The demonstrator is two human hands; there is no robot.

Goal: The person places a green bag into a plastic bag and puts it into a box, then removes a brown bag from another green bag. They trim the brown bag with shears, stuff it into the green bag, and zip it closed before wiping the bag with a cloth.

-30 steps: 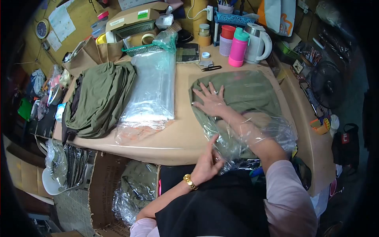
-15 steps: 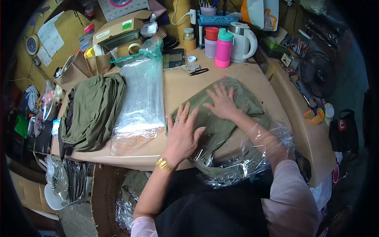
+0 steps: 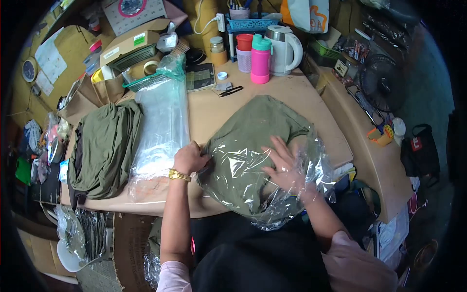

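Observation:
An olive-green folded garment [image 3: 262, 114] lies on the table in front of me, its lower part covered by a shiny clear plastic bag [image 3: 238, 165]. At the garment's left edge, my left hand [image 3: 191, 157] is closed, with its fingers curled over the bag's side; the fingertips are partly hidden. My right hand [image 3: 284, 168] rests on the garment with its fingers spread. Crumpled clear plastic lies around its wrist, and the hand seems to be inside the bag. Left of my left hand lies a stack of flat clear plastic bags [image 3: 163, 114].
More olive-green garments [image 3: 104, 151] are piled on the table's left side. Tweezers [image 3: 230, 91], a pink bottle [image 3: 260, 61] and a kettle [image 3: 283, 51] stand or lie toward the back. Below the front edge at left is a cardboard box [image 3: 129, 248]. A fan [image 3: 384, 82] is at right.
My left hand has gone from lying flat on the garment to closing at its left edge. My right hand has drawn back toward me, and the plastic now covers more of the garment.

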